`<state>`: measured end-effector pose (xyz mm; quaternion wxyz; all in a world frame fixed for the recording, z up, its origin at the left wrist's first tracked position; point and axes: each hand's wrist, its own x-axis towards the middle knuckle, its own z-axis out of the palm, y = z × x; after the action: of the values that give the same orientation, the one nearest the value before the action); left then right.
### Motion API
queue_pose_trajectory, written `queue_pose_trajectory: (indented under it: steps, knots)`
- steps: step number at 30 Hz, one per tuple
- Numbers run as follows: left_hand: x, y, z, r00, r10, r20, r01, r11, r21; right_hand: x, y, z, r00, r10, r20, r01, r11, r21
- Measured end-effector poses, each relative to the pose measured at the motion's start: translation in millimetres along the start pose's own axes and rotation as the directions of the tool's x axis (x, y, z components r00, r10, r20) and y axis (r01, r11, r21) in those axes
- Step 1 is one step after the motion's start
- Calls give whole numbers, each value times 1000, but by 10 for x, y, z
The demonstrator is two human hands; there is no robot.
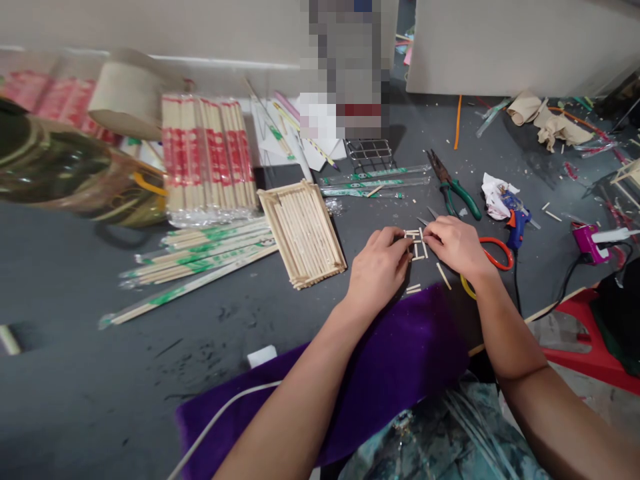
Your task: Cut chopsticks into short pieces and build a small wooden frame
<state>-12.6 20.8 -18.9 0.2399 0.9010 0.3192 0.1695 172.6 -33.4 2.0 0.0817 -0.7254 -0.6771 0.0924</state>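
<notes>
A small ladder-like frame of short cut wooden sticks [416,257] lies on the dark table between my hands. My left hand [377,260] is closed at its left edge, thumb and fingertips pinching there. On the opposite side, my right hand [455,243] has its fingers pinched together at the right-hand stick. The fingertips partly cover the joints, so the exact grip is hard to see. A loose short stick [443,276] rests below the right hand. Scissors with orange and yellow handles [500,253] lie partly under that hand and wrist.
Left of my hands sits a chopstick tray [305,233], with wrapped chopsticks [215,257] and a red-banded chopstick pack [207,160] beyond. Green-handled pliers [457,190], a blue glue gun [517,223] with its cord and a purple cloth [395,360] are nearby.
</notes>
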Motion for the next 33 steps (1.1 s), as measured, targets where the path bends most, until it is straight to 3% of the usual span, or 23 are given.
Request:
queue_pose_trajectory:
  steps: [10,23,33]
  knots:
    - [-5,-24,38,1000,2,-28,-2,1000,-2,4,-23,-28,998,4,60,-3,1000,-15]
    - [4,-18,42,998,-4,-56,3,1000,-28,0,-4,-10,1000,-11,23,11,1000,11]
    - [8,5,59,999,-25,-24,26,999,44,-1,-25,-10,999,-36,34,35,999,23]
